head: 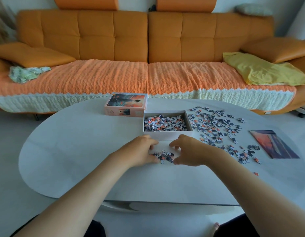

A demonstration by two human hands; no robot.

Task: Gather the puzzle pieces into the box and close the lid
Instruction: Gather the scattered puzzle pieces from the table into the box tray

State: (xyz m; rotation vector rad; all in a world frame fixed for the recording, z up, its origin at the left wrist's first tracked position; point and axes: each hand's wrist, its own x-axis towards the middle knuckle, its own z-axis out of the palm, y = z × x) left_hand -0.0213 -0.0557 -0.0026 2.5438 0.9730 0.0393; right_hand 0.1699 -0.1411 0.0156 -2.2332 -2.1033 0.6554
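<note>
An open white box [167,135] stands mid-table, partly filled with grey, white and orange puzzle pieces [165,124]. Its lid [126,104], printed with a sunset picture, lies behind it to the left. A small heap of pieces [164,156] lies in front of the box. My left hand [141,151] and my right hand [191,151] cup this heap from either side, fingers curled and resting on the table. Many loose pieces [215,127] are spread to the right of the box.
A printed picture sheet [274,144] lies at the table's right side. One stray piece [256,173] sits near the right front edge. The white oval table [71,151] stands in front of an orange sofa [148,57] holding a yellow cloth [262,69].
</note>
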